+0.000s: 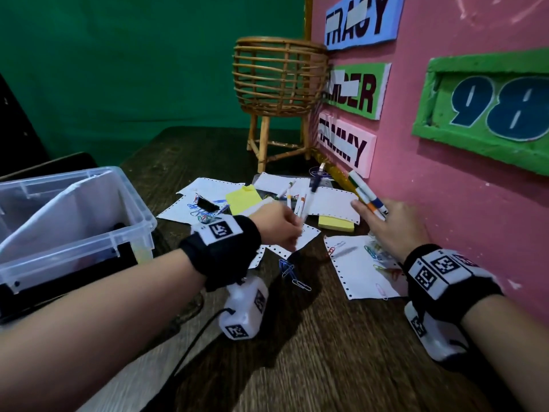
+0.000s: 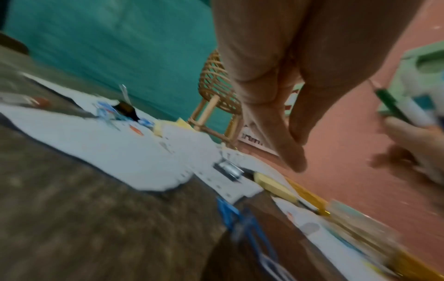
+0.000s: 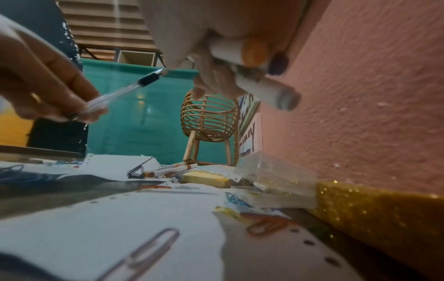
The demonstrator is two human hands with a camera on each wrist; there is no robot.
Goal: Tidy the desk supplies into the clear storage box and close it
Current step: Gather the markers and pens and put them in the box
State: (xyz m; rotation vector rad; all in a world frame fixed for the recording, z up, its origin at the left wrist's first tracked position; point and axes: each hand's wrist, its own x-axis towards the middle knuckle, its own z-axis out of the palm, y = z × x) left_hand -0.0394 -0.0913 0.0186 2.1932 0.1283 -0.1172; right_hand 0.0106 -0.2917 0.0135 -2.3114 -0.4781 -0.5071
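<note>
Your left hand [image 1: 279, 226] pinches a clear-barrelled pen [image 3: 125, 89]; right hand [image 1: 395, 224] grips white markers [image 1: 367, 193]; open clear plastic storage box [image 1: 130, 209] lies left, nearer your left hand

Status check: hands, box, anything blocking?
Left hand grips a clear pen; right hand grips markers. Clear storage box open, at left. Papers, paper clips, sticky notes scattered on desk.
</note>
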